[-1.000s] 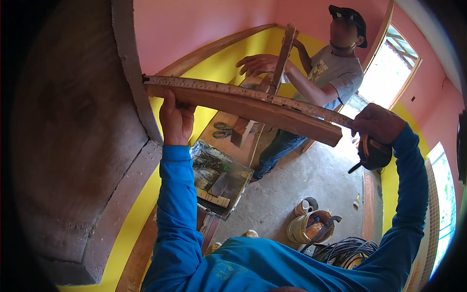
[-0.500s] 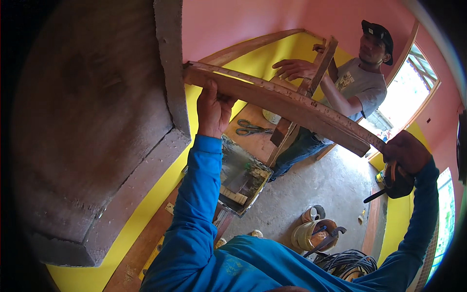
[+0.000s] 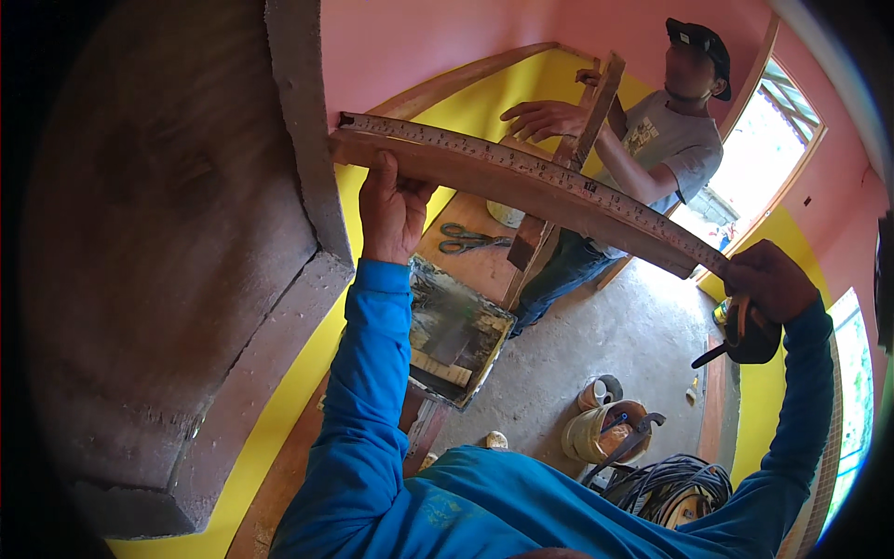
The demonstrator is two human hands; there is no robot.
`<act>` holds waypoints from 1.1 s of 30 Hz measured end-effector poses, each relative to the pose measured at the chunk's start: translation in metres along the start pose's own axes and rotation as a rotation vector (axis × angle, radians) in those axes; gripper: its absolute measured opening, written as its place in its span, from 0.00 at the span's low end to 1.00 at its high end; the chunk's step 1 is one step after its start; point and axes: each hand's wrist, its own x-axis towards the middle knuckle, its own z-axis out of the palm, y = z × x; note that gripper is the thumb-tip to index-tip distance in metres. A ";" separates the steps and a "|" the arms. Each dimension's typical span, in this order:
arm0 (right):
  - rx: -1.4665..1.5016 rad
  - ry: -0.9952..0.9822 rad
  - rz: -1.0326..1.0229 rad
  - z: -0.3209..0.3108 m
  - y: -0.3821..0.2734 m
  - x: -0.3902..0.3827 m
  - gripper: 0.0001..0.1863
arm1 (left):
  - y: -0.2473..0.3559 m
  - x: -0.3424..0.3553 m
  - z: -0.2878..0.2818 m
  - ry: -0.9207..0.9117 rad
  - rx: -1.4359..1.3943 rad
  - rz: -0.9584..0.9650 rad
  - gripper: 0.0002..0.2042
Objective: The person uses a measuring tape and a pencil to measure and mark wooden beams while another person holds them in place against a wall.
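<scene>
A wooden board runs across in front of me, its left end against the brown wooden frame. My left hand is closed on its lower edge near that end, with the thumb on its face. Along the upper edge lies the extended tape measure blade, its end hook near the board's left end. My right hand grips the tape measure case and the blade beside it, past the board's right end. A narrower wood strip crosses behind the board.
A person in a grey shirt stands beyond the board, one hand beside the strip. Below are black-handled scissors, a grimy tray, a bucket of tools and coiled cable on the concrete floor.
The blade has turned so that its marked face shows more fully along the board. The whole scene sits slightly farther left in view. Both my hands keep their grips.
</scene>
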 end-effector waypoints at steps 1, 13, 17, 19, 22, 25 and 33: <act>0.000 0.002 0.003 0.000 -0.001 0.000 0.16 | 0.000 0.000 0.000 -0.002 -0.002 -0.002 0.19; -0.033 -0.035 -0.034 0.010 0.002 0.016 0.15 | 0.004 0.002 -0.004 -0.018 0.014 -0.004 0.18; 0.039 -0.055 0.114 0.008 -0.005 0.019 0.17 | 0.005 0.003 -0.005 -0.032 0.012 -0.013 0.18; 0.065 -0.217 0.034 0.004 -0.002 0.023 0.17 | 0.005 0.004 -0.007 -0.029 0.035 -0.018 0.19; -0.075 -0.240 -0.022 0.001 -0.005 0.027 0.17 | 0.006 0.005 -0.009 -0.030 0.058 -0.022 0.19; -0.148 -0.202 -0.211 0.005 -0.002 0.036 0.17 | 0.007 0.004 -0.005 -0.040 0.058 -0.022 0.19; -0.231 -0.206 0.087 0.006 -0.028 0.039 0.21 | 0.006 0.007 -0.011 -0.052 0.043 -0.029 0.19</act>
